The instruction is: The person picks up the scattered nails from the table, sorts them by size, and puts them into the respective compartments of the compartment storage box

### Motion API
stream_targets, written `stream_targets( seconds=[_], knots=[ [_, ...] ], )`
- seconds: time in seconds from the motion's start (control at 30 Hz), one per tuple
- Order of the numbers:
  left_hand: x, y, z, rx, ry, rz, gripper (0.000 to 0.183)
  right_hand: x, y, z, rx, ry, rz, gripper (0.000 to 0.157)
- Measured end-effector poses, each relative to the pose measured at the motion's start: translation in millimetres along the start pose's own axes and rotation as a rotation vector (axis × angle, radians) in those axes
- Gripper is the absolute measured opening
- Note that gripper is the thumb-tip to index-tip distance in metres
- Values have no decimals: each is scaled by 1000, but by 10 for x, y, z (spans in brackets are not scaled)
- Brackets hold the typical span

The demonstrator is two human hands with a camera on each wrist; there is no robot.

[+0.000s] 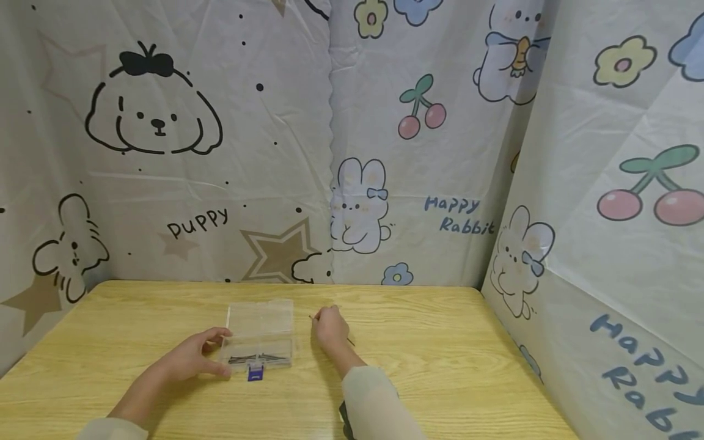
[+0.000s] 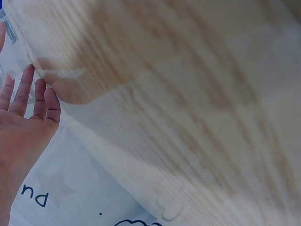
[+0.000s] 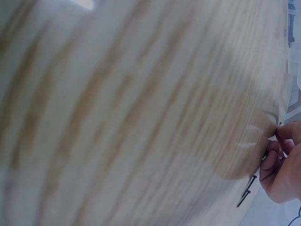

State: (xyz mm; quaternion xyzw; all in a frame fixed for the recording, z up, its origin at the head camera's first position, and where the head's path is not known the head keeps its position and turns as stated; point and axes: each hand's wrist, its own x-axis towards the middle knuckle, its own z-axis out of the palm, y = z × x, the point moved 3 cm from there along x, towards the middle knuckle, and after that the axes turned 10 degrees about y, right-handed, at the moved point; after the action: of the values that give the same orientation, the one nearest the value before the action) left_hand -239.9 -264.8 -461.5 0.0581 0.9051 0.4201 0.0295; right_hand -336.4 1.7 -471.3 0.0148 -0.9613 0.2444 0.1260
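Note:
A clear plastic box (image 1: 260,342) with its lid (image 1: 261,316) raised stands on the table and contains several dark screws (image 1: 258,359). At the box's left end, my left hand (image 1: 189,357) holds it, thumb at the front corner and fingers farther back. In the left wrist view, that hand's fingers (image 2: 23,96) touch the box's edge. To the right of the box, my right hand (image 1: 331,330) pinches a thin dark screw (image 1: 312,317) just above or on the table. Two more dark screws (image 3: 247,192) show beside the curled fingers in the right wrist view; whether they are held I cannot tell.
A blue latch (image 1: 255,373) hangs at the box's front. The wood-grain table (image 1: 440,366) extends to both sides. Printed cloth (image 1: 275,153) hangs along the back and sides. A dark object (image 1: 344,418) partly shows beside the right sleeve.

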Motion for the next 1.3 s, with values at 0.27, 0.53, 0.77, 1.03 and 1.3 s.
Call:
stream_targets(
  seconds=[0.27, 0.53, 0.77, 1.03, 1.3],
  knots=[
    [-11, 12, 1, 8, 2, -1, 79, -8, 3, 13, -8, 26, -4, 14],
    [-27, 44, 0, -6, -6, 0, 78, 10, 38, 43, -27, -10, -66, 23],
    [-26, 37, -14, -6, -6, -9, 80, 10, 61, -10, 88, -47, -135, 19],
    [2, 19, -14, -2, -8, 3, 80, 28, 82, -99, 231, -104, -180, 13],
    [-10, 33, -15, 3, -18, -3, 81, 0, 114, -172, 281, -161, -209, 13]
  ],
)
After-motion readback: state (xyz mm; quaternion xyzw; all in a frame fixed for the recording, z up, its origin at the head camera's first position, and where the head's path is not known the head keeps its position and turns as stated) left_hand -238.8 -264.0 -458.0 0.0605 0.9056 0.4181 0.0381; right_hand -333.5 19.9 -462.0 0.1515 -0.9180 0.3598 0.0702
